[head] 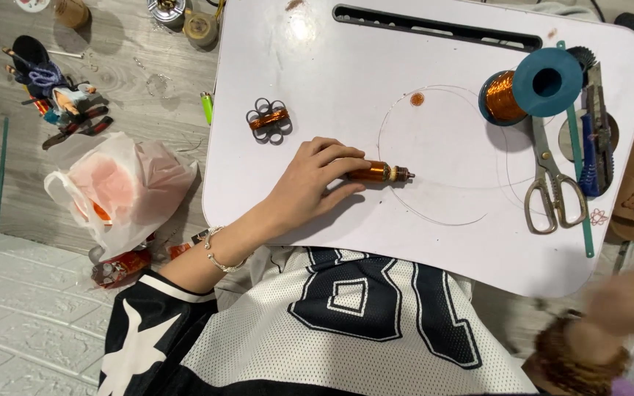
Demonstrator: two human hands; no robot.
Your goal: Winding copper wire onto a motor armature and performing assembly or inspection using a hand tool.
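- Nearest, at the lower right edge of view, the right hand (629, 297) appears only as a motion blur off the worktop; whether its fingers are open or closed cannot be told. A brown beaded bracelet (577, 359) circles that wrist.
- Next, the left wrist carries a thin silver bracelet (218, 253) at the near edge of the white worktop (332, 95).
- The left hand (310, 183) lies on the worktop, its fingers (346, 165) curled and closed around one end of a small copper-wound coil (383, 173), which rests on the surface near the middle of the worktop; the coil's metal tip points right.
- A fine loop of wire (434, 154) lies on the worktop around and beyond the coil's tip.
- Left of the hand, apart from it, sits a second copper winding with dark rings (268, 119).
- On the right side lie metal scissors (552, 183), a blue-handled utility knife (596, 139) and a green strip (577, 154), close together.
- Beyond the scissors, a spool of copper wire with a teal flange (533, 88) lies on its side.
- Farthest, a dark slot (434, 28) runs along the worktop's far edge.
- On the floor to the left, a white plastic bag (122, 187) lies beside the worktop, with a green lighter (207, 107) near its edge.
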